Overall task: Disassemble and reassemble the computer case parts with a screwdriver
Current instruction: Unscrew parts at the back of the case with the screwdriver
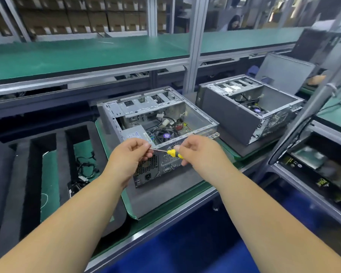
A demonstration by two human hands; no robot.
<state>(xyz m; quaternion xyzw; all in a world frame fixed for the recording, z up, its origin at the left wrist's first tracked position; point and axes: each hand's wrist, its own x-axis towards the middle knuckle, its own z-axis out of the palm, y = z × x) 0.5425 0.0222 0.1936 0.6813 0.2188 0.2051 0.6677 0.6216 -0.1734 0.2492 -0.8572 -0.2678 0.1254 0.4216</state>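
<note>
head view shows the screwdriver (170, 152) lying crosswise above the rear edge of the open computer case (158, 133) on the counter (165, 205), the right hand (197, 150) gripping its yellow handle, the left hand (130, 152) pinching the shaft tip, both grips clamped on it.

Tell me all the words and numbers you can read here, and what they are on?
None can be read for sure.
White label on the power supply in the near computer case: print too small.
Yellow markings on the black box at the right: blurred.
Boxes on the far shelves: white labels too blurred.
</note>
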